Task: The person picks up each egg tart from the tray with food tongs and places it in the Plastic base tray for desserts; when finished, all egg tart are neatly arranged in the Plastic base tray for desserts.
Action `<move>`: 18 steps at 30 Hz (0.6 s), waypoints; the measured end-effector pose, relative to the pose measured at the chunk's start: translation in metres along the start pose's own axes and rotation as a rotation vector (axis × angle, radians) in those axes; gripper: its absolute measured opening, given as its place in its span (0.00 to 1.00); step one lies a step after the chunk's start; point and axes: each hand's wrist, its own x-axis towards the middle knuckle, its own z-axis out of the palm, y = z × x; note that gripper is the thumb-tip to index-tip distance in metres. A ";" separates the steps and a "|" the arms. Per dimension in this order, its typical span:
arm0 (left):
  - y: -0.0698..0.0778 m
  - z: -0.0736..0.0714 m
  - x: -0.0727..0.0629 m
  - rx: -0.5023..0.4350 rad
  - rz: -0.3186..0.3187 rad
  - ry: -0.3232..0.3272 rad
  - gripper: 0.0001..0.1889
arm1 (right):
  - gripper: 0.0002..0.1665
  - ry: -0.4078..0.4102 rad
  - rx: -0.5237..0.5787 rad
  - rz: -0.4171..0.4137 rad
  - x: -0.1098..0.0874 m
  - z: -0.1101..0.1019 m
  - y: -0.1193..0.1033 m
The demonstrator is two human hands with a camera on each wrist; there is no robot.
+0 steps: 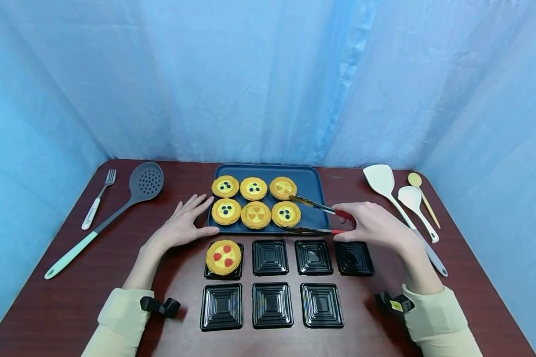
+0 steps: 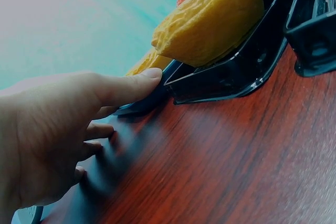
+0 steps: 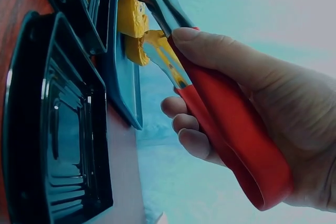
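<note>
My right hand (image 1: pixel 375 223) grips metal tongs with red handles (image 3: pixel 226 119). The spread tong tips reach over the blue tray (image 1: pixel 312 183), on either side of a blueberry-topped tart (image 1: pixel 287 214) at the right of the front row. Whether they touch it, I cannot tell. Several more tarts lie there, some with blueberries, others with pale wedges, such as one front-row tart (image 1: pixel 256 215). With fingers spread, my left hand (image 1: pixel 183 223) rests at the tray's left edge. Just below its thumb, a tart with red fruit pieces (image 1: pixel 223 257) sits in a black square holder.
Several black square holders (image 1: pixel 270 258) stand in two rows before the tray. At left lie a fork (image 1: pixel 99 198) and a slotted skimmer (image 1: pixel 146 182). A white spatula (image 1: pixel 379 178), a white spoon (image 1: pixel 411 198) and a small wooden spoon (image 1: pixel 414 179) lie at right.
</note>
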 end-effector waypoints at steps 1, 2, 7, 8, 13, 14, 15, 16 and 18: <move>0.000 0.000 0.000 0.000 -0.001 0.001 0.49 | 0.37 0.000 -0.002 0.000 0.001 0.001 0.000; 0.000 0.000 0.000 0.001 -0.001 0.001 0.49 | 0.37 -0.001 -0.001 0.000 0.001 0.001 0.000; 0.000 -0.001 0.000 -0.001 -0.003 -0.003 0.49 | 0.35 -0.004 -0.001 -0.011 0.002 0.002 -0.001; 0.000 -0.001 0.000 -0.003 -0.002 -0.004 0.49 | 0.35 -0.005 0.002 -0.011 0.002 0.003 -0.002; 0.001 -0.002 0.000 -0.006 0.000 -0.007 0.49 | 0.34 -0.008 -0.003 -0.010 0.003 0.003 -0.003; 0.001 -0.002 0.000 -0.006 0.000 -0.008 0.49 | 0.35 -0.010 -0.005 -0.008 0.003 0.004 -0.003; 0.001 -0.002 0.000 -0.005 0.000 -0.008 0.49 | 0.35 -0.010 -0.009 -0.010 0.003 0.004 -0.003; 0.000 -0.002 0.000 -0.005 0.000 -0.009 0.49 | 0.35 -0.010 -0.011 -0.012 0.003 0.004 -0.003; 0.000 -0.002 0.000 -0.007 0.000 -0.009 0.49 | 0.34 -0.011 -0.013 -0.015 0.003 0.004 -0.003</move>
